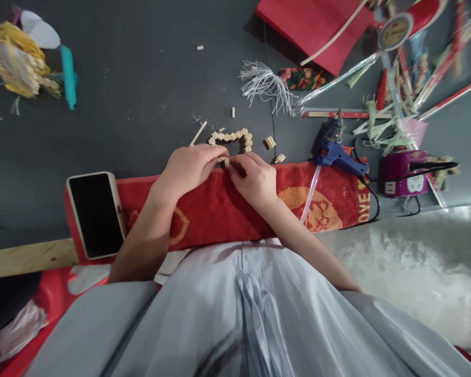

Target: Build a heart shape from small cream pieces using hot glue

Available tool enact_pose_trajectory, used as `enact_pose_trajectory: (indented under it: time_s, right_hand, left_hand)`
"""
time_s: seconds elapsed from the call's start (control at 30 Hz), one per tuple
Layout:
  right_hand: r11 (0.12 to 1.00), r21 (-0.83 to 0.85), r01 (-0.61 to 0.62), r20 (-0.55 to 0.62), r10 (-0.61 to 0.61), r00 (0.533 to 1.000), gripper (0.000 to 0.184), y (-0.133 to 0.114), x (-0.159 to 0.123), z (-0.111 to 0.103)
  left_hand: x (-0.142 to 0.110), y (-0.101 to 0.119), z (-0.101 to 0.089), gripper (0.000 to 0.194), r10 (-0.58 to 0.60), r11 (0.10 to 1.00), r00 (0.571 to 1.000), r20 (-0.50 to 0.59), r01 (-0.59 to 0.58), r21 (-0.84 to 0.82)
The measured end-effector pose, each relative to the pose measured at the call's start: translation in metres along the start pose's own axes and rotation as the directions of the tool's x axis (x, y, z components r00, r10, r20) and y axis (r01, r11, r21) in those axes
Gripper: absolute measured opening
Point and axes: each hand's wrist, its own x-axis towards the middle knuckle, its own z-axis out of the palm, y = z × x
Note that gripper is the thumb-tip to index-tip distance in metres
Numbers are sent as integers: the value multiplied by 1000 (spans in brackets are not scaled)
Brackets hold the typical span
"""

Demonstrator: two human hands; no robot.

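Note:
A curved chain of small pale wooden stick bundles [231,137] lies on the dark tabletop at the front middle, bent into an open outline. My left hand [192,167] pinches the near end of this chain between thumb and fingers. From the other side, my right hand [255,178] closes on the same end, its fingertips almost meeting those of the left. Both wrists rest over a folded red towel [212,209] along the table edge. Two loose stick bundles [270,142] sit just right of my right hand. A thin wooden stick [198,133] lies beyond my left hand.
A blue glue gun [339,157] with a clear glue stick [311,193] lies to the right, near a purple box [406,173] with a black cord. A phone [96,214] rests at the left. Farther back are white strings [265,86], red paper [317,29] and a teal pen [68,77].

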Motion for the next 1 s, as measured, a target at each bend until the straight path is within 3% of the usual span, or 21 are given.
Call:
enact_pose_trajectory:
  time_s: [0.37,1.0]
  right_hand:
    - [999,-14,36,-63,-36,997,18,1,0,2]
    - [1000,-20,-13,24,13,1000,19,-1,-2,-7]
  left_hand:
    - [0,-2,1,33,5,1000,1000,-9,-5,3]
    - [-2,-3,1,37,22,998,999,-38,-24,-53]
